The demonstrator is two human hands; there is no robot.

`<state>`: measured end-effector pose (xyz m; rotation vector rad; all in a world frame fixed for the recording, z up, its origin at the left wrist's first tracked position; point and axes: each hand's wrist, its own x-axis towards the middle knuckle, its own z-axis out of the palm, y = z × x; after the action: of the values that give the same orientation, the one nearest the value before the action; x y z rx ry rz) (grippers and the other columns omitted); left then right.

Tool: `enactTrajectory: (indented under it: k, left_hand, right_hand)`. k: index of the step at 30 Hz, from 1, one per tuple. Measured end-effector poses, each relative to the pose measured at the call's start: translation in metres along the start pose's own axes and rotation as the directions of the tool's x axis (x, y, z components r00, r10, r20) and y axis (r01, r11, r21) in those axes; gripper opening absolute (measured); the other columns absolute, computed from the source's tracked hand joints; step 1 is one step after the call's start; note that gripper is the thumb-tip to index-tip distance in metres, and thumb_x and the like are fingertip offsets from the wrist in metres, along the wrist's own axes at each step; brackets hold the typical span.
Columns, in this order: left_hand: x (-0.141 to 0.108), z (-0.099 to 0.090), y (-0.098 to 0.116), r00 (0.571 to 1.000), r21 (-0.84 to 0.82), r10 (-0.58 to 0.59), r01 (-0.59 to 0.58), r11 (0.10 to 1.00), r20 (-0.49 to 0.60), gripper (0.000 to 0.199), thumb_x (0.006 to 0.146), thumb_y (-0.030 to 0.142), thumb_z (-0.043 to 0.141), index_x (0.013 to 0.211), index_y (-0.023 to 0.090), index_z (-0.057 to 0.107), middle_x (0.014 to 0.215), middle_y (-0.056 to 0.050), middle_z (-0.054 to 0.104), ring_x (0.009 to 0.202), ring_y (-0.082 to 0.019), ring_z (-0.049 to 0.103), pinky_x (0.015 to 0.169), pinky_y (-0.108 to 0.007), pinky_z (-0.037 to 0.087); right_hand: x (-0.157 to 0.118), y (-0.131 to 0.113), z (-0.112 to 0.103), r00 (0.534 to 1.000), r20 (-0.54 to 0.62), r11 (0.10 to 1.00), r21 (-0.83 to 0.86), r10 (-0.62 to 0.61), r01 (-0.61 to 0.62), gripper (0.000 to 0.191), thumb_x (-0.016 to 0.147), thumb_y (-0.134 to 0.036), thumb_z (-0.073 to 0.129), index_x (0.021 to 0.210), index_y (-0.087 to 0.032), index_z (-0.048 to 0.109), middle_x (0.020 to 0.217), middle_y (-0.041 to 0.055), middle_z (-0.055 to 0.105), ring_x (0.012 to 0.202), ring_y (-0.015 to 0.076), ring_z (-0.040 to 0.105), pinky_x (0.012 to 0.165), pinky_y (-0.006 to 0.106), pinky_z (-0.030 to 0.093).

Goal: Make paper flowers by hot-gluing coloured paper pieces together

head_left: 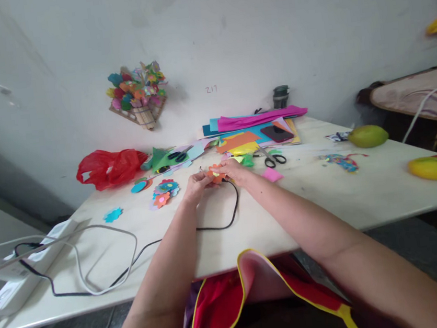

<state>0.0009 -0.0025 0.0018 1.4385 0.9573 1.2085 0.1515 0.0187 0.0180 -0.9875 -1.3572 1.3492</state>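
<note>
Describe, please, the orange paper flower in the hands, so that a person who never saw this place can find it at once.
Start from the pale table and go to where the left hand and right hand meet. Between them is the orange paper flower. Unlike the orange flower with a pink centre lying to its left, this one is held in both hands.

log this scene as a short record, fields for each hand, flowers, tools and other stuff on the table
left hand: holds an orange paper flower
right hand: fingers on the same flower
other flowers: layered flowers and a blue cutout, left of the hands
tools: two pairs of scissors
cable: black cable, running up to the hands
back of table: red bag, phone
right end: two fruits
</note>
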Motion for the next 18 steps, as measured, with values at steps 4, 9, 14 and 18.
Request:
enactTrajectory:
  k: [4, 9, 14, 18]
  left_hand:
    - [-0.0007, 0.0005, 0.0007, 1.0, 0.001, 0.008, -0.008, 1.0, 0.017, 0.027, 0.061, 0.036, 0.071, 0.072, 0.011, 0.066, 0.071, -0.007, 0.068, 0.061, -0.018, 0.065, 0.069, -0.033, 0.051]
    - [-0.0008, 0.0013, 0.0004, 1.0, -0.006, 0.018, -0.018, 1.0, 0.018, 0.026, 0.06, 0.034, 0.072, 0.072, 0.011, 0.066, 0.07, -0.006, 0.068, 0.062, -0.019, 0.065, 0.07, -0.034, 0.051]
    - [-0.0002, 0.001, -0.0008, 1.0, -0.01, 0.014, -0.014, 1.0, 0.005, 0.026, 0.06, 0.034, 0.073, 0.07, 0.012, 0.065, 0.067, -0.005, 0.067, 0.062, -0.018, 0.065, 0.069, -0.032, 0.051]
    - [-0.0005, 0.0006, -0.0012, 1.0, -0.014, 0.019, -0.019, 1.0, 0.003, 0.026, 0.061, 0.035, 0.072, 0.07, 0.012, 0.065, 0.069, -0.006, 0.068, 0.062, -0.018, 0.064, 0.069, -0.032, 0.051]
  right_hand:
    - [-0.0001, -0.0001, 0.0007, 1.0, -0.016, 0.999, 0.041, 0.005, -0.004, 0.03, 0.055, -0.034, 0.073, 0.055, -0.017, 0.048, 0.046, -0.0045, 0.047, 0.044, 0.0078, 0.041, 0.044, 0.023, 0.027]
    - [0.0, -0.0004, 0.0019, 0.999, -0.039, 0.998, 0.048, 0.03, -0.029, 0.03, 0.056, -0.035, 0.073, 0.058, -0.016, 0.05, 0.048, -0.0037, 0.05, 0.045, 0.0074, 0.043, 0.043, 0.022, 0.028]
    - [0.0007, 0.0009, 0.003, 0.998, -0.043, 0.999, 0.024, 0.036, -0.035, 0.031, 0.057, -0.037, 0.073, 0.058, -0.017, 0.049, 0.047, -0.004, 0.049, 0.045, 0.007, 0.042, 0.043, 0.021, 0.028]
    - [0.0013, 0.002, 0.0037, 0.999, -0.038, 0.999, 0.027, 0.036, -0.035, 0.029, 0.057, -0.035, 0.073, 0.057, -0.017, 0.049, 0.047, -0.0039, 0.05, 0.044, 0.0068, 0.042, 0.043, 0.022, 0.029]
